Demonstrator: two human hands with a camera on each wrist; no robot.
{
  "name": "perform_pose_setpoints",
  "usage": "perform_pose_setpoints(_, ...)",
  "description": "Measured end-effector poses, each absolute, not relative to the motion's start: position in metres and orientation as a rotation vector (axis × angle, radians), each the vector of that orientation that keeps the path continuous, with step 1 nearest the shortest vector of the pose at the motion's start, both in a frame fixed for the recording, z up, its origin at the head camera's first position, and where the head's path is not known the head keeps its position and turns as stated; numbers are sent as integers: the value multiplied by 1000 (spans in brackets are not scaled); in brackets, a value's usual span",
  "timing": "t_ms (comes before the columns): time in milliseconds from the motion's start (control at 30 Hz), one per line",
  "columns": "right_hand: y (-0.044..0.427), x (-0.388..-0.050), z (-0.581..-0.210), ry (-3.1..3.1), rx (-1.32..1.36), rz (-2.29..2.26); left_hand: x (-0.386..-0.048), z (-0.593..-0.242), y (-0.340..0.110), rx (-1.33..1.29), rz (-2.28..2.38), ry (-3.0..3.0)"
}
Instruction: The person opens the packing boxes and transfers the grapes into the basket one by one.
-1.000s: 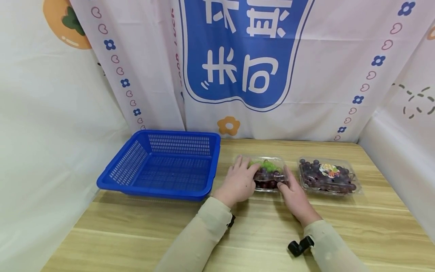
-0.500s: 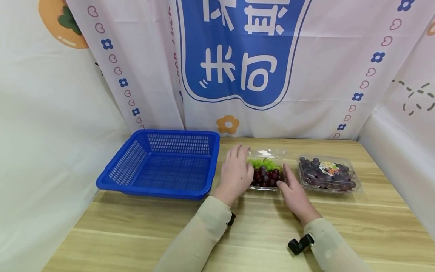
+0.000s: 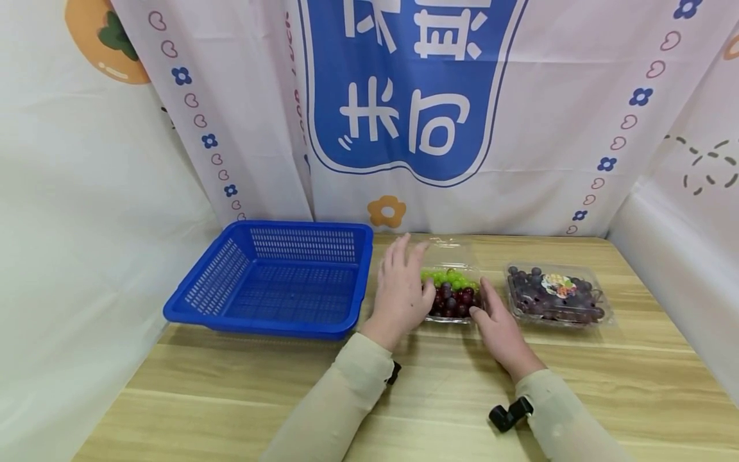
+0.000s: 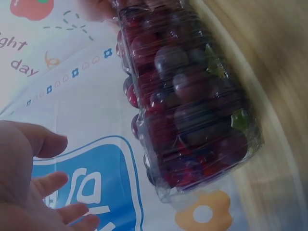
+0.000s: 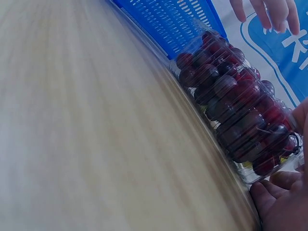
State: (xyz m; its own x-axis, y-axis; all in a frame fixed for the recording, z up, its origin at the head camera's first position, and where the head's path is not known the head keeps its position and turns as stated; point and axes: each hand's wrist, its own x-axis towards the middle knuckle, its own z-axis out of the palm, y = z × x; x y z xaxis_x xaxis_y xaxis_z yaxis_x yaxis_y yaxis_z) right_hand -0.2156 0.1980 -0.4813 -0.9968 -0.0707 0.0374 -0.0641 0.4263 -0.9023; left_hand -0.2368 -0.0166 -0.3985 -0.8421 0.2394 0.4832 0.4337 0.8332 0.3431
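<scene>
A clear plastic clamshell box (image 3: 453, 320) of grapes stands on the table with its lid (image 3: 450, 253) swung back behind it. Green grapes (image 3: 450, 278) lie at its far side, dark red grapes (image 3: 456, 301) at the near side. My right hand (image 3: 505, 333) grips the box's right end, with its thumb at the near corner; the right wrist view shows curled fingers (image 5: 284, 180) against that end. Over the box's left side my left hand (image 3: 401, 295) is raised with fingers spread. In the left wrist view, a gap separates the left hand (image 4: 29, 178) from the box.
A blue slotted plastic basket (image 3: 288, 295) stands to the left. On the right lies a second, closed clamshell (image 3: 557, 298) of dark grapes with a round label. A printed cloth (image 3: 519, 212) hangs behind the wooden table (image 3: 439, 398).
The lid has come off the top of the box and swung back. My left hand has risen away from the lid, its fingers spreading. My right hand has stayed at the box's right end.
</scene>
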Motion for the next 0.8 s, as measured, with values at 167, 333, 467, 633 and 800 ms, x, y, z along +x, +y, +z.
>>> perform_pose_setpoints(167,199,-215,-481,2643,-130,-1675,-235,-405,-10,-585,-509,-2646)
perform_pose_setpoints(333,199,-216,-479,2626,-148,-1692,-232,-414,0,-650,-401,-2721)
perform_pose_setpoints(467,199,-216,-478,2621,-144,-1705,-230,-418,8,-692,-327,-2773)
perform_pose_setpoints(633,198,-217,-479,2626,-139,-1693,-231,-421,15,-706,-231,-2839)
perform_pose_setpoints(800,198,-218,-480,2626,-139,-1693,-238,-422,20,-727,-150,-2911)
